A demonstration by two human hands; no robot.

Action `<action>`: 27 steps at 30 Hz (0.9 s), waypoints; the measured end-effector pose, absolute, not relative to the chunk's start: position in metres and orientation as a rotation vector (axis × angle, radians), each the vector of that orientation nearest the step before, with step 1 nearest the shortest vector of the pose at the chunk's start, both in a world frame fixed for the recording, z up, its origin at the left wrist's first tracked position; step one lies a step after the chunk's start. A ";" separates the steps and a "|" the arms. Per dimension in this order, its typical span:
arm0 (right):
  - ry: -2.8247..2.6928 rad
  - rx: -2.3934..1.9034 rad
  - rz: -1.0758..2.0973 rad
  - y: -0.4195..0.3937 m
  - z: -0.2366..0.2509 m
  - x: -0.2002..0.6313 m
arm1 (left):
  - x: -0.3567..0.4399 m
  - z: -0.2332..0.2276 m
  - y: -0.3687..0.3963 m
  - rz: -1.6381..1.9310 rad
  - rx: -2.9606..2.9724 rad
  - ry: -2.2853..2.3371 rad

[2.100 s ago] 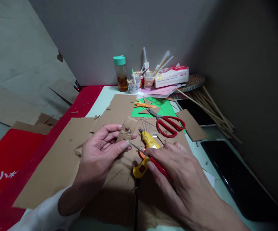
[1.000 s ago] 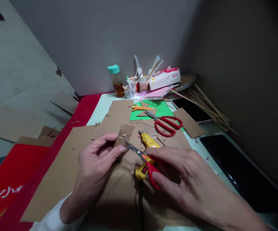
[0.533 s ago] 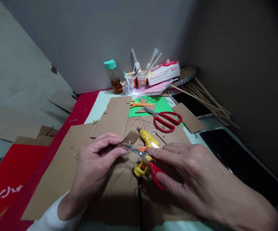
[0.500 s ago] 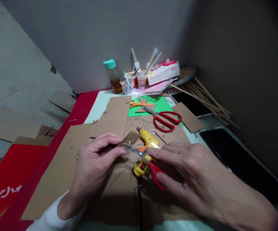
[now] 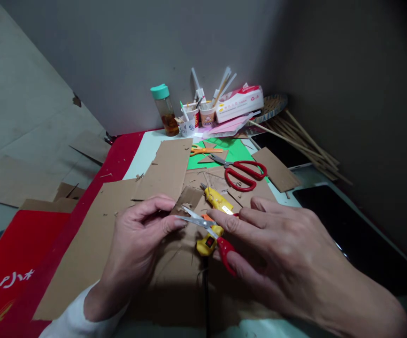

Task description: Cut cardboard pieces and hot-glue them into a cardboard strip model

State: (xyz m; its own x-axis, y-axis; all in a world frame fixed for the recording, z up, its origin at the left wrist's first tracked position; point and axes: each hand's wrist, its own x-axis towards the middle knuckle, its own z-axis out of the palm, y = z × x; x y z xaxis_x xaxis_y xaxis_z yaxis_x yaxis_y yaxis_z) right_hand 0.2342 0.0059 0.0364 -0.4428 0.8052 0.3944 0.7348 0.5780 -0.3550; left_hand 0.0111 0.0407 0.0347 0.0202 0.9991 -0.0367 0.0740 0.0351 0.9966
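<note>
Now my left hand (image 5: 136,239) pinches the stiff, light cardboard scrap (image 5: 188,199) by its lower edge; my right hand (image 5: 287,253) grips the small red-handled scissors (image 5: 206,230), blades parted, mid-frame.

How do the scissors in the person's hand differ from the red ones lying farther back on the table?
The held scissors are gripped by the right hand, blades at the cardboard scrap that the left hand pinches; the table scissors lie untouched, partly on green paper. The held scissors' handles are mostly hidden by fingers; the table scissors show both loops. Both have red handles and metal blades.
</note>
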 end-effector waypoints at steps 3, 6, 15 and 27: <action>-2.310 -1.198 0.078 0.008 0.034 0.234 | 0.012 0.032 0.040 1.162 1.192 1.235; -2.341 -1.152 -0.011 0.009 0.034 0.234 | 0.014 0.031 0.038 1.176 1.160 1.164; -2.391 -1.066 -0.130 0.009 0.034 0.233 | 0.020 0.031 0.037 1.164 1.069 1.111; -2.371 -0.949 -0.271 0.009 0.017 0.230 | 0.022 0.031 0.036 1.179 1.007 1.095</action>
